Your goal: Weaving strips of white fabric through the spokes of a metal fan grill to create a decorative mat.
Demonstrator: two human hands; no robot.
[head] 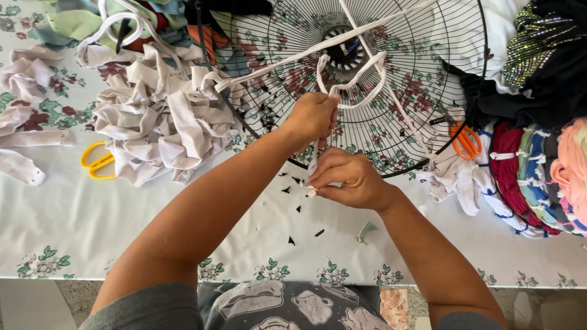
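Plainly a fiddly spot: the left hand (313, 116) is closed in a fist around a white fabric strip (351, 79) at the near edge of the round wire fan guard (373, 131), which lies flat on the flowered tablecloth (122, 226). The right hand (348, 180) sits just below it, fingers pinched shut on the strip's loose tail. The strip runs up from both hands, loops over the wires near the hub and stretches off toward the guard's far rim. Risks, as I judge them: the tail is short, so it could slip out of the pinch; a hard pull could drag the light guard across the cloth or slacken the strips already stretched over it; knuckles could scrape on the wires. Small dark fabric offcuts (299, 211) are scattered under the hands and might get caught in the knot. No real containers in view. A heap of pale fabric strips (156, 119) lies loose to the left beside yellow scissors (95, 162); orange scissors (466, 140) rest on the guard's right side, near a bundle of coloured fabric rolls (538, 177).
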